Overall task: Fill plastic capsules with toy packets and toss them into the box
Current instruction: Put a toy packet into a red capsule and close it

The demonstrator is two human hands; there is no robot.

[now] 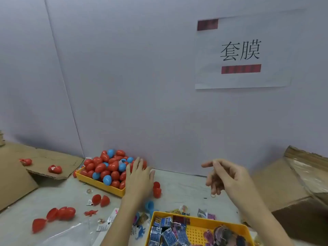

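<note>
The left hand (137, 176) lies flat, fingers straight, on the heap of capsules (106, 167) in the far-left tray (99, 183), nearer them than the right hand (225, 176), which hangs loosely curled and empty beside the box (287, 183), packets (168, 231) nearest the person.

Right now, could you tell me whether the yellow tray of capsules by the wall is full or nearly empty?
Full. The yellow tray is heaped above its rim with red and blue capsules, and the left hand rests at the pile's right edge.
</note>
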